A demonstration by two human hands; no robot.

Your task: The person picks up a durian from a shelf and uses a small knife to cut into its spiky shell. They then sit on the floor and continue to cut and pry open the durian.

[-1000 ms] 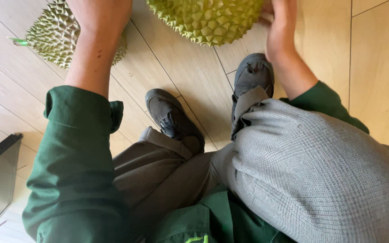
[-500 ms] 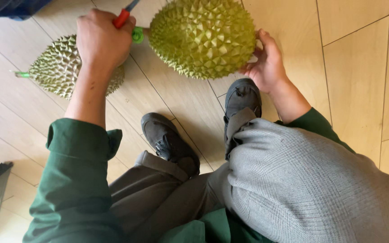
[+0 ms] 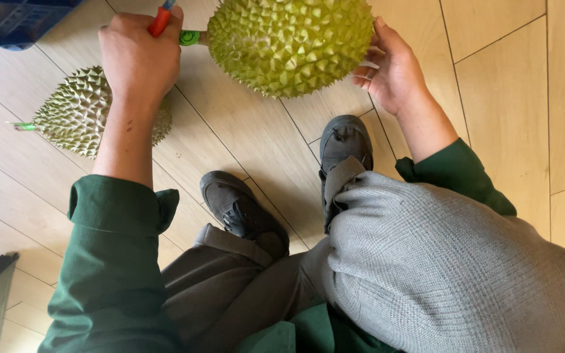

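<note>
wooden floor (image 3: 505,131), hands (image 3: 393,68) on durian (image 3: 289,42)

A big green spiky durian (image 3: 290,44) lies on its side on the pale wood floor (image 3: 492,98), its stem wrapped in a green band and pointing left. Touching that stem is a red-handled tool (image 3: 160,19), mostly hidden, only the handle showing

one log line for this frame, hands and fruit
left hand: grips red handle | right hand: on big durian | small durian: on floor, left, untouched
</note>
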